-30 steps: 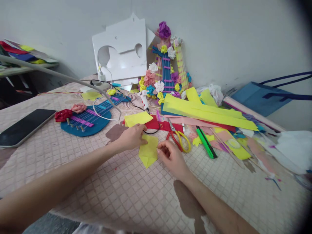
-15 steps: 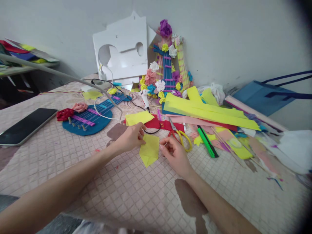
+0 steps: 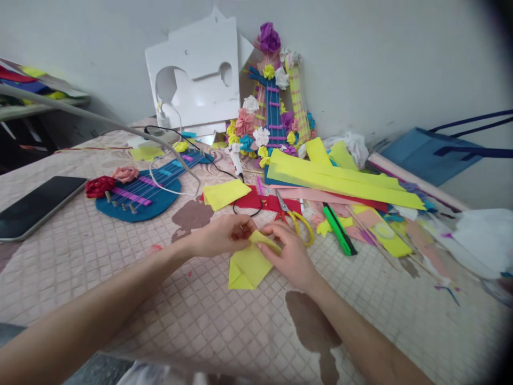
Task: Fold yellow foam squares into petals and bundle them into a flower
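Observation:
A small yellow paper piece (image 3: 249,264) lies on the checked tablecloth (image 3: 200,315), its top edge folded up. Both my hands pinch that top edge: my left hand (image 3: 223,235) from the left, my right hand (image 3: 289,255) from the right, fingers closed on the paper. Just behind my right hand lie red-and-yellow scissors (image 3: 295,216) and a green utility knife (image 3: 339,229).
A blue paper guitar (image 3: 138,193) with roses lies to the left, a dark phone (image 3: 34,206) at far left. Long yellow paper strips (image 3: 340,182), a white glue gun (image 3: 236,158), flowered guitars (image 3: 274,107) and a white cut-out board (image 3: 196,80) stand behind. A blue bag (image 3: 436,155) is right.
The yellow paper has shifted nearer and turned flatter. My right hand, held beside it before, now grips its top edge together with my left hand.

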The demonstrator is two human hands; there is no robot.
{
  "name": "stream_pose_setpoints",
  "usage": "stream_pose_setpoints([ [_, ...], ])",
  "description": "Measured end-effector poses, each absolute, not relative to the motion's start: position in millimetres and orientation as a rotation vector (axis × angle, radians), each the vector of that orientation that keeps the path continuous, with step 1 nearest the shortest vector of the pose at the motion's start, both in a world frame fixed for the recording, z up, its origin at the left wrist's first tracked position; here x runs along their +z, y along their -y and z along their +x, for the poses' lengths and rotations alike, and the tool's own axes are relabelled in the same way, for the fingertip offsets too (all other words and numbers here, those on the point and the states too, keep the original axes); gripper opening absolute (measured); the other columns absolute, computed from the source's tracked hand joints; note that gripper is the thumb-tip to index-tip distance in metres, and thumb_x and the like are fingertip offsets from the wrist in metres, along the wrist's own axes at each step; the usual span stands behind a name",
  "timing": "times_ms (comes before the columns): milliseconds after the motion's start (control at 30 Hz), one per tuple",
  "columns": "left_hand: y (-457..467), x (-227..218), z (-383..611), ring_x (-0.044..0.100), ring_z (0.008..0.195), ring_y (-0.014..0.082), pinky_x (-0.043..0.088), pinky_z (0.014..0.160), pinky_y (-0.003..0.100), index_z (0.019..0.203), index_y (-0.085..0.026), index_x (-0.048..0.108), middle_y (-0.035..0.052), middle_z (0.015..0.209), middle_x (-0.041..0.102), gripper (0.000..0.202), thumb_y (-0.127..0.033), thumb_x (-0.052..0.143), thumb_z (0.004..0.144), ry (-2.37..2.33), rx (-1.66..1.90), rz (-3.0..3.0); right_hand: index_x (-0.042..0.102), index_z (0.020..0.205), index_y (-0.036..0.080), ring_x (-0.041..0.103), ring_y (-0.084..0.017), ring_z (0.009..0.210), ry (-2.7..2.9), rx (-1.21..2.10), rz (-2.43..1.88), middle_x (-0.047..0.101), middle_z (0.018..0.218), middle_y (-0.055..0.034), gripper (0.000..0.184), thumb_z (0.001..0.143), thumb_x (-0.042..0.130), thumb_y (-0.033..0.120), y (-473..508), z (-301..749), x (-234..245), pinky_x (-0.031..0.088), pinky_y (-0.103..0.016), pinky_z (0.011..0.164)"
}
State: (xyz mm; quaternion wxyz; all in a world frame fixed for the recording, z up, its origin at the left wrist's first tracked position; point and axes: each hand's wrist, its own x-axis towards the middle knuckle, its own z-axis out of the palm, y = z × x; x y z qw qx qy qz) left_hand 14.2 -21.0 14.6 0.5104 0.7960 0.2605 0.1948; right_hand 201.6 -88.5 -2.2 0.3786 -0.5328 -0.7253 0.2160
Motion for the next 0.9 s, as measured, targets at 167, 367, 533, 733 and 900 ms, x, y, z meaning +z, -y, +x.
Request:
stream_pose_setpoints([
  [167, 20, 16, 11, 0.054, 0.069, 0.0112, 0.044, 0.058, 0.022, 0.096, -0.015, 0.059, 0.0021, 0.082, 0.059, 0.028, -0.04, 0.053, 0.084, -0.671, 0.422, 1.707, 0.054, 0.079, 0.023, 0.054, -0.016, 0.064, 1.404, 1.004, -1.318, 0.056, 0.071, 0.001, 0.01, 0.083, 0.054, 0.032, 86, 207, -13, 0.045, -0.029, 0.057],
  [367, 10, 5, 2, 0.059, 0.066, 0.0123, 0.048, 0.06, 0.023, 0.083, -0.015, 0.062, 0.0004, 0.074, 0.062, 0.029, -0.038, 0.071, 0.07, -0.684, 0.212, 1.508, 0.055, 0.083, 0.023, 0.058, -0.019, 0.072, 1.145, 1.067, -1.271, 0.061, 0.079, -0.0018, 0.014, 0.081, 0.057, 0.037, 84, 210, -14, 0.05, -0.034, 0.066],
  [533, 4, 0, -4, 0.058, 0.061, 0.0099, 0.046, 0.057, 0.02, 0.079, -0.015, 0.058, -0.0027, 0.067, 0.061, 0.026, -0.035, 0.071, 0.069, -0.693, 0.137, 1.529, 0.053, 0.086, 0.022, 0.057, -0.015, 0.071, 1.237, 1.065, -1.297, 0.058, 0.079, -0.0002, 0.017, 0.077, 0.063, 0.033, 86, 213, -10, 0.047, -0.027, 0.062],
  [733, -4, 0, -7, 0.057, 0.061, 0.0089, 0.045, 0.056, 0.019, 0.086, -0.014, 0.059, -0.0018, 0.07, 0.061, 0.029, -0.038, 0.069, 0.072, -0.747, 0.181, 1.556, 0.052, 0.091, 0.02, 0.055, -0.012, 0.068, 1.376, 1.133, -1.342, 0.056, 0.077, 0.0007, 0.018, 0.077, 0.061, 0.026, 86, 219, -11, 0.043, -0.024, 0.06],
  [900, -8, -1, -8, 0.06, 0.065, 0.0104, 0.048, 0.06, 0.022, 0.094, -0.014, 0.061, 0.0009, 0.08, 0.063, 0.038, -0.044, 0.067, 0.072, -0.85, 0.277, 1.545, 0.051, 0.091, 0.019, 0.054, -0.012, 0.066, 1.459, 1.203, -1.406, 0.056, 0.077, 0.001, 0.021, 0.073, 0.062, 0.023, 86, 220, -13, 0.043, -0.025, 0.06],
])
